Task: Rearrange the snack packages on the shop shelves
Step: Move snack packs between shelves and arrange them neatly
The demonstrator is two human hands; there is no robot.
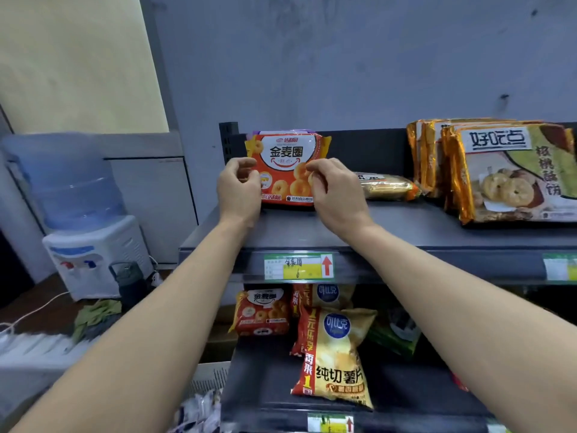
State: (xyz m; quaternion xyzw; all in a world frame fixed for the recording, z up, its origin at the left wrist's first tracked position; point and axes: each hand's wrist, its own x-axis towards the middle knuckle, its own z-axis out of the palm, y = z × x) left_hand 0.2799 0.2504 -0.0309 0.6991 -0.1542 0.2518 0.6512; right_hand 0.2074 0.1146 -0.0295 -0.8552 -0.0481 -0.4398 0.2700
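An orange ring-biscuit package (285, 157) stands upright at the left end of the top shelf (406, 226), in front of another pack with a purple edge. My left hand (239, 190) has its curled fingers and thumb on the package's lower left edge. With thumb and fingertips, my right hand (335, 195) pinches the package's lower right front. A second orange ring-biscuit pack (262, 312) lies on the shelf below. Yellow potato-chip bags (337, 357) lie beside that second pack.
To the right on the top shelf lie a flat golden packet (387, 187) and a row of upright gold walnut-cookie packs (505, 173). A price label (298, 266) sits on the shelf edge. A water dispenser (84, 220) stands at the left.
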